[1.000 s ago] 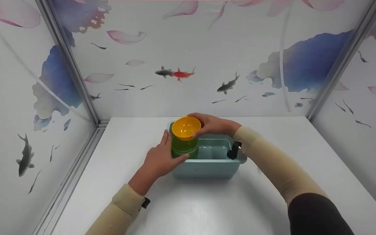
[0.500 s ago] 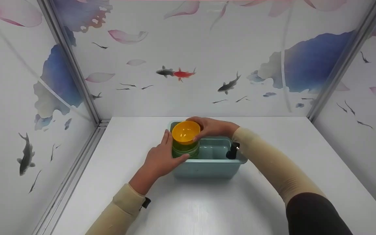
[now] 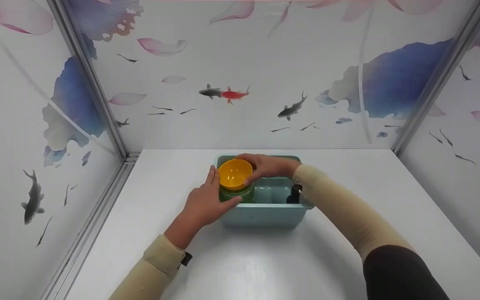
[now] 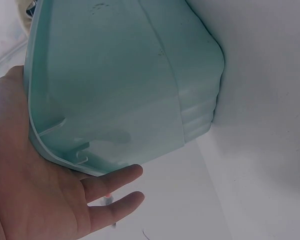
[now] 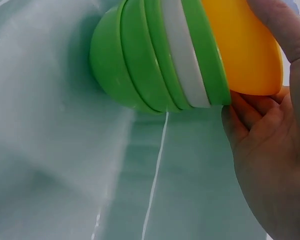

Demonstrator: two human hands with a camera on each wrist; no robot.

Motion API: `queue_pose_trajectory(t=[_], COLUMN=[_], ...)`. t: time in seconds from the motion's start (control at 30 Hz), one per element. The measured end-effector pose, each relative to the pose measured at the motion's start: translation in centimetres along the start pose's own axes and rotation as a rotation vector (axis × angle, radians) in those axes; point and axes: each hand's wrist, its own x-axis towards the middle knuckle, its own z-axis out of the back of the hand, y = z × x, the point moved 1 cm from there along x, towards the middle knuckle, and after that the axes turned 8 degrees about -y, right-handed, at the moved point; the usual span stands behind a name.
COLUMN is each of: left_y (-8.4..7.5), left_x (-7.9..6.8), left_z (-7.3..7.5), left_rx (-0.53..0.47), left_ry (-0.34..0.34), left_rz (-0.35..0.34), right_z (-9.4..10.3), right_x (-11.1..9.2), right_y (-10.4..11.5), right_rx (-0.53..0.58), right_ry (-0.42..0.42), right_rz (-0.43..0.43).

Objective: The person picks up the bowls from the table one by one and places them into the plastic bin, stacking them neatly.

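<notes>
My right hand [image 3: 268, 165] pinches the rim of a yellow bowl [image 3: 235, 174] at its right side, thumb toward me and fingers behind. Below it, a stack of green bowls [image 3: 240, 195] with one white bowl [image 5: 182, 52] among them stands in the left part of a light teal bin [image 3: 265, 216]. The right wrist view has the yellow bowl [image 5: 245, 47] partly inside the topmost green bowl [image 5: 205, 55]. My left hand [image 3: 201, 202] rests against the bin's front left corner, its fingers extended along the outside. The left wrist view gives the bin's outer wall [image 4: 110, 80].
A white tabletop [image 3: 248, 266] lies under the bin. White panels printed with fish and petals [image 3: 240, 121] stand behind and at both sides, joined by metal posts [image 3: 94, 87]. A small black camera [image 3: 294, 194] is strapped at the right wrist.
My right hand has lowered the yellow bowl toward the green stack, bringing it slightly nearer to me. My left hand has stayed at the bin's corner.
</notes>
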Motion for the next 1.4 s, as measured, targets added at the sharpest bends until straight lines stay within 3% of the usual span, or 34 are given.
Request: queue_pose_trajectory(t=[0.3,0.53,0.93,1.4], left_y=[0.1,0.1,0.2,0.0], left_x=[0.1,0.0,0.0,-0.1], left_z=[-0.1,-0.2,-0.3,0.1], left_rx=[0.003,0.010,0.007,0.004], left_ry=[-0.008,-0.006,-0.008,-0.002], left_rz=[-0.018,-0.022,-0.015,-0.018], right_z=[-0.3,-0.5,-0.9,-0.6], right_x=[0.0,-0.1,-0.9,-0.2], right_y=[-0.2,-0.3,1.6,-0.3], right_rx=[-0.024,-0.120,-0.137,-0.196], right_ry=[0.042,0.073,0.055,0.057], right_rz=[-0.044,-0.065,-0.123,-0.068])
